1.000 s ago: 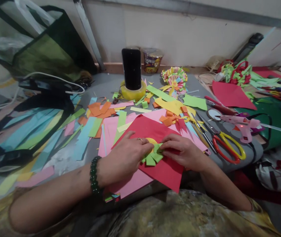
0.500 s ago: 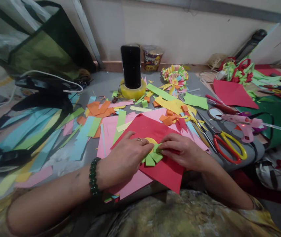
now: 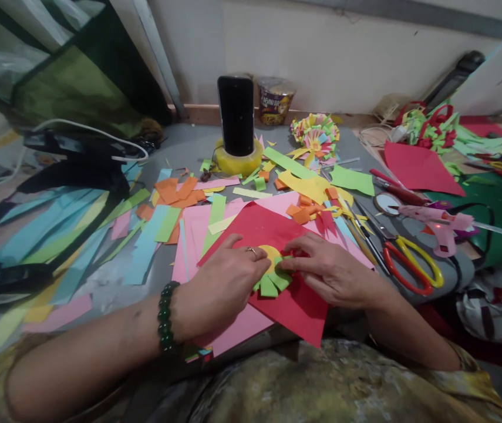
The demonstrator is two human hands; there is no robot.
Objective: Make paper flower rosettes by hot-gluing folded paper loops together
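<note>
A paper flower, with green petal strips (image 3: 272, 285) around a yellow round centre (image 3: 270, 254), lies on a red paper sheet (image 3: 306, 320). From the left, my left hand (image 3: 222, 285) grips the flower's edge with fingers bent and held together; its thumb is hidden. On the other side, my right hand (image 3: 327, 267) has thumb and fingertips closed on a green petal strip. What lies under these fingertips cannot be seen. Pink paper (image 3: 235, 336) is beneath the red sheet.
Coloured scraps and strips cover the grey table. A phone (image 3: 236, 114) stands in a yellow tape roll (image 3: 239, 164) behind, near a snack cup (image 3: 275, 103) and a paper ball (image 3: 316, 135). Scissors (image 3: 409, 264) and a pink glue gun (image 3: 442, 226) lie right. A green bag (image 3: 83, 70) stands left.
My right fingers have shifted slightly left and inward on the flower, and more of the yellow centre shows. My left hand stays in place. The view has shifted slightly.
</note>
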